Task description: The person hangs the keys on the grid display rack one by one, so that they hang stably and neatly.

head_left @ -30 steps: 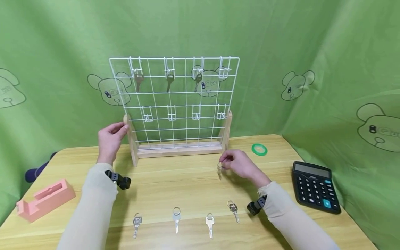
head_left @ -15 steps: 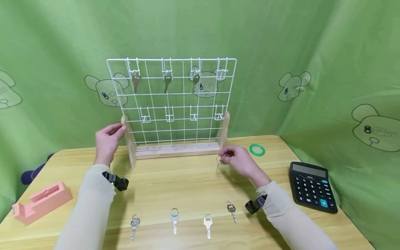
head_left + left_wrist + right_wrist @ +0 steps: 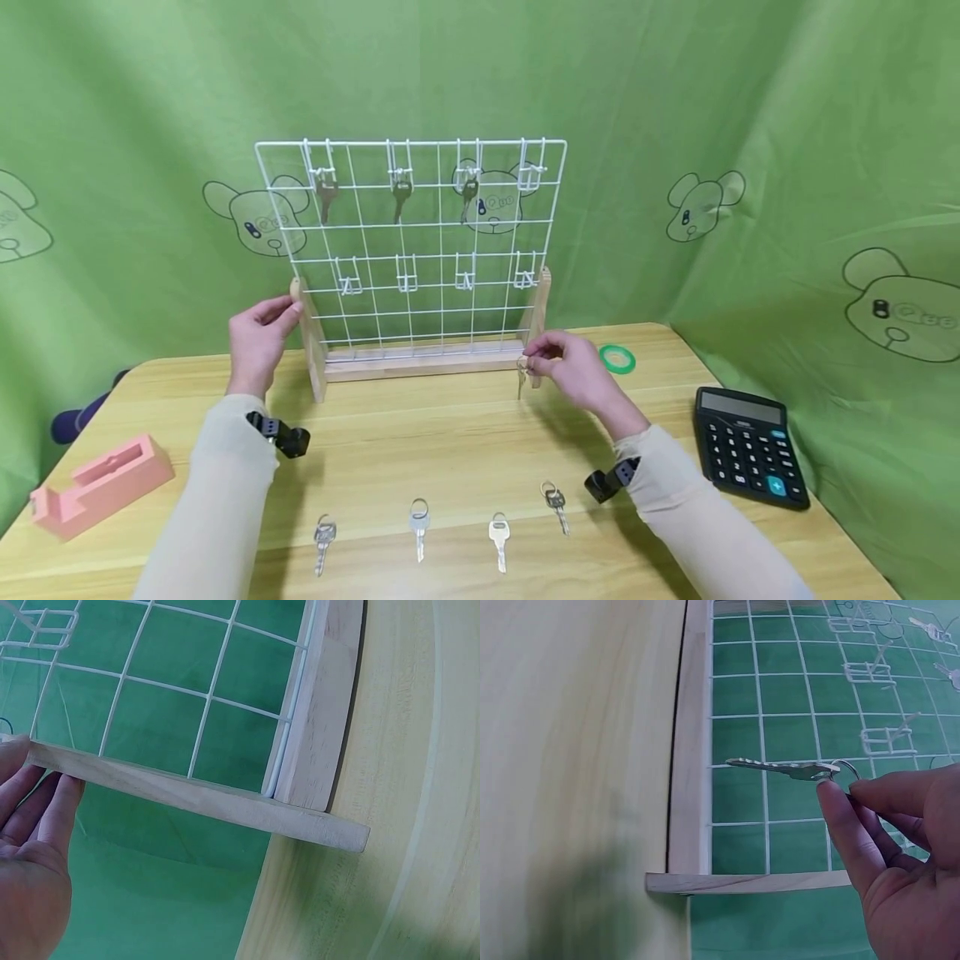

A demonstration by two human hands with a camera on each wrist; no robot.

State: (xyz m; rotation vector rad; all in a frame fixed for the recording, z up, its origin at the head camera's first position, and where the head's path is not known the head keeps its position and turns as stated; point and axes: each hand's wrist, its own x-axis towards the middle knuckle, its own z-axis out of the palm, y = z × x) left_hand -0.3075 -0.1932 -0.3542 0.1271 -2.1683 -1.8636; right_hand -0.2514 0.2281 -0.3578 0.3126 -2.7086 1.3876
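My left hand [image 3: 258, 342] pinches the wooden left post [image 3: 202, 796] of a key rack, thumb on one side and fingers on the other. By the rack's right foot, my right hand [image 3: 573, 371] pinches a key ring [image 3: 847, 766] between thumb and forefinger. A silver key [image 3: 780, 766] hangs from that ring, just above the table in the head view. Three keys, left [image 3: 326, 200], middle [image 3: 402, 202] and right [image 3: 469, 193], hang on the white grid's upper hooks. The upper right hook [image 3: 530, 177] and the lower row of hooks bear no keys.
Several ringed keys lie along the table's near side, among them a pale one [image 3: 498, 542] and a darker one [image 3: 556, 502]. A pink tape dispenser [image 3: 101, 493] sits at left. At right are a green tape roll [image 3: 632, 360] and a black calculator [image 3: 750, 454].
My right hand has risen slightly toward the rack with the key dangling from its fingers. My left hand keeps its grip on the post. The head view has shifted a little.
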